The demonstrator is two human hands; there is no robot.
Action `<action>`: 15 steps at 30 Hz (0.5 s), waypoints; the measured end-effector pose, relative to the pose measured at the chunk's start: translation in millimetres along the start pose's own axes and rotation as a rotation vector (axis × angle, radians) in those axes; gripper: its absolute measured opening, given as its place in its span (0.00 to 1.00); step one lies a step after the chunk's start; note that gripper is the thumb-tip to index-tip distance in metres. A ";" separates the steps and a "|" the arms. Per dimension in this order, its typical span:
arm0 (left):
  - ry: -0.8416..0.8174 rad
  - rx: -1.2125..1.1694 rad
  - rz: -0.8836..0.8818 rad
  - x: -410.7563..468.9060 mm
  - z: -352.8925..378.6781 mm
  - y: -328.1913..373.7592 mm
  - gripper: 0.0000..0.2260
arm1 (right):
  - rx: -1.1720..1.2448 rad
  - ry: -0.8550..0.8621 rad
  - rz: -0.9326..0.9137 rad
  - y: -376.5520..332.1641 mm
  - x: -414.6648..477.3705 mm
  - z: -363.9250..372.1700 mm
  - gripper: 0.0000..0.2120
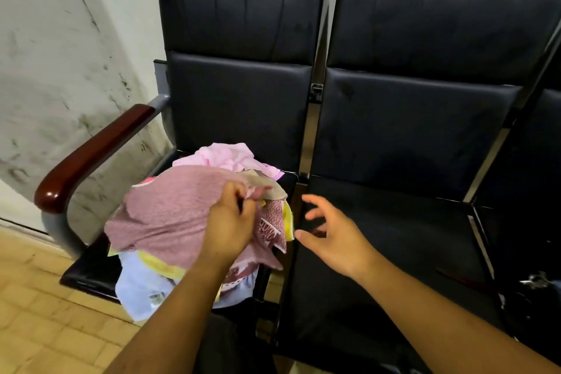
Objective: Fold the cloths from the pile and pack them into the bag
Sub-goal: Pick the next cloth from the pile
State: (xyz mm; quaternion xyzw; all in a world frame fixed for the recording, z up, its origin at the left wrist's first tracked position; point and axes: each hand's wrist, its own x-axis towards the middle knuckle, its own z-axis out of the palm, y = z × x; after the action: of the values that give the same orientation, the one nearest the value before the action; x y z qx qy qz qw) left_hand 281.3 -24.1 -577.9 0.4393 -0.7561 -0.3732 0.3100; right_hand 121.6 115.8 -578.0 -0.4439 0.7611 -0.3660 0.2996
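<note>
My left fingers (pixel 235 191) are curled round a bunched fold of the pink towel (pixel 170 209), pinching it near its right edge. My right fingers (pixel 315 202) are spread and hold nothing, hovering just beside the pile (pixel 226 156), over the right seat (pixel 394 252). The pink towel lies on top of that pile, which sits on the left seat (pixel 85 276). I judge the towel soft, light and limp, so it will sag unless I take two corners. Beneath it a patterned cloth (pixel 270 229), a yellow cloth (pixel 161 266) and a pale blue cloth (pixel 142 288) could drag along. A wooden armrest (pixel 91 155) hems in the left side. No bag is in view.
</note>
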 end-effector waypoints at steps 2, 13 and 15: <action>-0.162 -0.092 0.022 -7.1 -2.7 34.8 0.04 | 0.054 0.015 -0.060 -6.9 -0.4 -1.2 0.41; -0.731 -0.297 0.162 -29.2 -1.6 128.5 0.16 | 0.283 -0.082 -0.196 -28.4 -28.0 -66.7 0.15; -0.702 -0.103 0.179 -30.0 4.4 132.3 0.24 | 0.359 0.042 -0.111 -27.7 -36.3 -79.0 0.06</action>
State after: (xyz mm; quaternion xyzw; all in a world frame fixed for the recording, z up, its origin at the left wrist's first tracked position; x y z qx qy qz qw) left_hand 233.2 48.4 -473.8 0.2003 -0.8319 -0.5105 0.0846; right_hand 88.0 161.9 -506.9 -0.4170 0.6641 -0.5210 0.3372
